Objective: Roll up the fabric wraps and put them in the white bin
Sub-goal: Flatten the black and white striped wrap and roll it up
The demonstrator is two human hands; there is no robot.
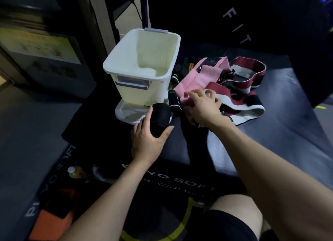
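The bin (142, 67) is looking like smooth white plastic with a faint sheen, its handle plates (132, 83) a greyer plastic. The lid (126, 112) under it is showing clear, glossy plastic. The black roll (161, 120) in the left hand (146, 141) is reading as matt woven cloth. The pink wrap (194, 78) under the right hand (203, 107) is appearing as soft, slightly fuzzy fabric. The red bands (239, 100) are looking like ribbed elastic cloth with white edges. The mat (270, 132) is showing a dark, smooth, dull-sheened padded surface.
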